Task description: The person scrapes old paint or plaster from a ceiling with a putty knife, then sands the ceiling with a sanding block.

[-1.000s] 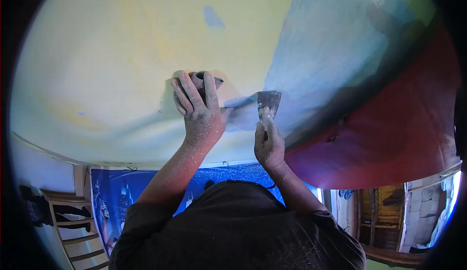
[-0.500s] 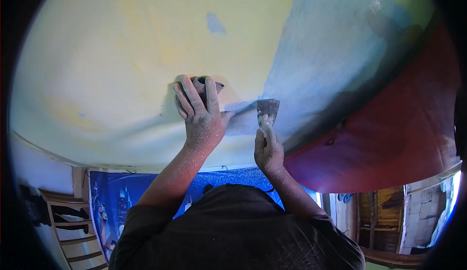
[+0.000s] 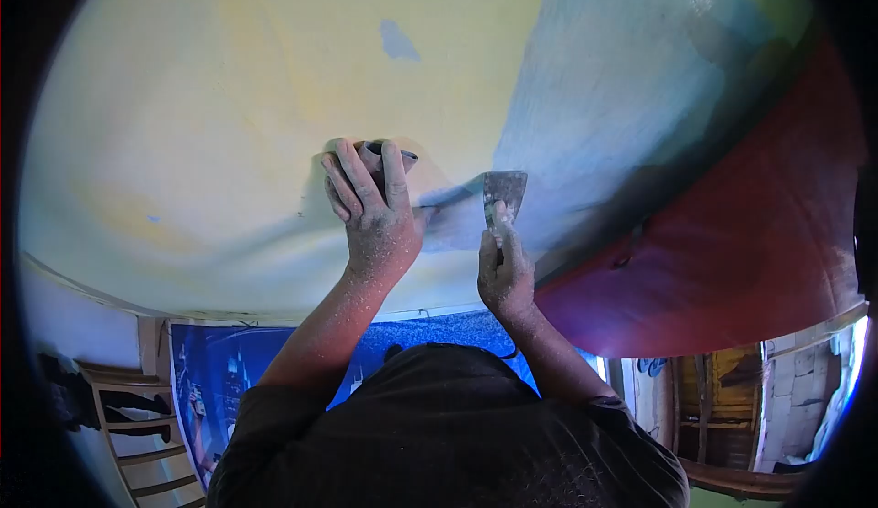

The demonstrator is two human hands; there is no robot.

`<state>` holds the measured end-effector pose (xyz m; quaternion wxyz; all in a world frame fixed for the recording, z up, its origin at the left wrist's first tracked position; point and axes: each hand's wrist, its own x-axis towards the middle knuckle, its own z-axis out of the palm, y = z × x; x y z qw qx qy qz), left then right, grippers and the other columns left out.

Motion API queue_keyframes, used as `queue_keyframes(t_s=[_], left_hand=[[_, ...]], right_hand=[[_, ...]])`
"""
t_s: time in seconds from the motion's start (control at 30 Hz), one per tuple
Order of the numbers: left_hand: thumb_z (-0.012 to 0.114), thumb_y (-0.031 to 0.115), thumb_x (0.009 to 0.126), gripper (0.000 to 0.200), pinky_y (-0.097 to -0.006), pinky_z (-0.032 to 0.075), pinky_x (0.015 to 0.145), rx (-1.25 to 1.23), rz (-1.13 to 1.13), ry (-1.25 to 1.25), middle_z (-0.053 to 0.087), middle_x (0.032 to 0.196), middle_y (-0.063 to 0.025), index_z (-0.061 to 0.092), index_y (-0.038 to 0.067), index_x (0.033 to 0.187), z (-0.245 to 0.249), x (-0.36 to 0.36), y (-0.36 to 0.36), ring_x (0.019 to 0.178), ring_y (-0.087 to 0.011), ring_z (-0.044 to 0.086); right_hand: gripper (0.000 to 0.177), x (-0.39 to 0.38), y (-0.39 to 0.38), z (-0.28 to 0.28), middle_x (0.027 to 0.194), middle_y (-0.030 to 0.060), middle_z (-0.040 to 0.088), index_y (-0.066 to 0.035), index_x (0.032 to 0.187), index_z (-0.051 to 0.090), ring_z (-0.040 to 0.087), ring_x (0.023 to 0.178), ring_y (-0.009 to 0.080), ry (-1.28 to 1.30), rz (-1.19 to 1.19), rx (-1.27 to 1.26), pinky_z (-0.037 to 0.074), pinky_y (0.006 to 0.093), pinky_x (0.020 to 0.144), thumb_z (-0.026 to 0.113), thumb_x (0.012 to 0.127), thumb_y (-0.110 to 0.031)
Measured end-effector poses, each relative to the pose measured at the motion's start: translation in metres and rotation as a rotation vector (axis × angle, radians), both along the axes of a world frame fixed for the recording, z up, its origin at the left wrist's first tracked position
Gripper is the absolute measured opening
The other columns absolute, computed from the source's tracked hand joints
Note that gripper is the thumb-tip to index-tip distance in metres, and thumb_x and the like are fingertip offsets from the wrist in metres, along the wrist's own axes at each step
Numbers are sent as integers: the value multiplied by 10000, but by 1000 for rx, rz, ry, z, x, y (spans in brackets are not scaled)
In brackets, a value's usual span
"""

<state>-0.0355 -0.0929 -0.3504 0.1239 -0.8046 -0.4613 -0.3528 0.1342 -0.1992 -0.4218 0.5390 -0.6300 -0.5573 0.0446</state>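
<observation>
My left hand (image 3: pixel 380 206), dusted with pale powder, lies against a yellow painted wall (image 3: pixel 320 69). Its fingers are bent over a curled dark piece of sandpaper (image 3: pixel 373 155), pressing it to the surface. To the right, my right hand (image 3: pixel 506 266) grips a putty knife (image 3: pixel 504 193) with its wide, stained metal blade pointing up. The blade is close to the pale blue-grey patch (image 3: pixel 585 115) on the wall; whether it touches cannot be made out. The putty knife's handle is mostly hidden in my fingers.
A dark red surface (image 3: pixel 732 243) borders the wall on the right. Below are a blue printed sheet (image 3: pixel 247 352), a wooden rack with rungs (image 3: pixel 146 426) at lower left, and a wooden-framed opening (image 3: pixel 718 407) at lower right.
My right hand has moved the putty knife slightly upward along the wall. My left hand stays almost in place on the sandpaper.
</observation>
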Motion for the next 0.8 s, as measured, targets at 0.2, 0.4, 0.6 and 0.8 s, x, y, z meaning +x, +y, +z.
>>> queue_keyframes(t_s=[0.2,0.4,0.6,0.8], left_hand=[[1031,350,693,1300,-819,276,1136,40,-10,-24,56,1687,-481,248,62,1690,-2,-1,4,1521,-745,138],[1022,336,715,1296,-817,235,1156,23,-13,-4,12,1681,-497,226,25,1689,-2,-1,4,1526,-753,81],[1024,295,722,1321,-811,172,1191,17,-6,30,-39,1665,-528,178,-15,1688,0,-1,0,1529,-766,22],[972,307,761,1208,-823,276,1139,59,-16,-12,49,1684,-500,259,37,1698,-1,-2,4,1514,-755,144]], right_hand=[[446,4,0,-8,1203,314,738,16,1514,579,757,932,337,-29,-18,-39,596,424,795,645,1080,-65],[473,7,3,-10,1297,336,709,14,1540,539,756,1085,420,-19,17,-16,608,455,882,631,1081,-54],[479,7,10,12,1384,333,680,-3,1551,523,709,1247,475,-50,5,110,596,467,988,626,1086,-55],[483,11,12,-6,1312,354,696,-7,1553,532,733,1184,475,-118,4,149,602,467,949,631,1082,-52]])
